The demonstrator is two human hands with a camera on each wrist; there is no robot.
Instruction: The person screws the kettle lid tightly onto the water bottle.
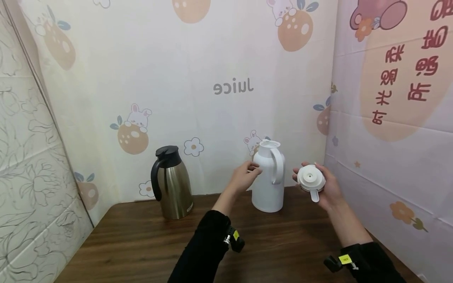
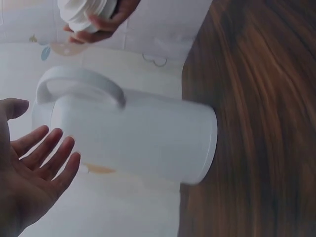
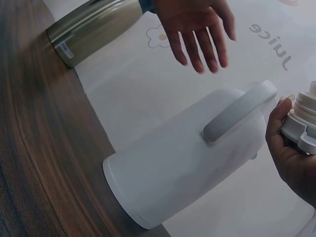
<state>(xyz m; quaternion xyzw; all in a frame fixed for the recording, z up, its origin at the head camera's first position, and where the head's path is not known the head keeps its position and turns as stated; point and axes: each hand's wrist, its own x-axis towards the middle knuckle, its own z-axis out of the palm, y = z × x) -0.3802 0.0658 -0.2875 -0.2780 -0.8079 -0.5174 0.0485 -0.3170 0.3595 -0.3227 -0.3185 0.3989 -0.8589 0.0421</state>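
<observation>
A white thermos jug point(image 1: 266, 181) stands upright on the wooden table, its top uncovered and its handle facing toward me. To the right of the jug, my right hand point(image 1: 330, 188) holds the jug's white lid point(image 1: 310, 177), its underside turned toward the head camera; the right wrist view shows the thumb and fingers around the lid point(image 3: 305, 123). Just left of the jug is my left hand point(image 1: 245, 177), holding nothing. In the left wrist view its fingers point(image 2: 57, 153) are spread and loosely bent, close by the jug's upper body point(image 2: 143, 133).
A gold-coloured thermos jug point(image 1: 176, 188) with a black lid and handle stands to the left on the dark wooden table point(image 1: 134, 243). A patterned cloth wall point(image 1: 198, 110) rises behind the table, and another point(image 1: 396, 165) borders it on the right.
</observation>
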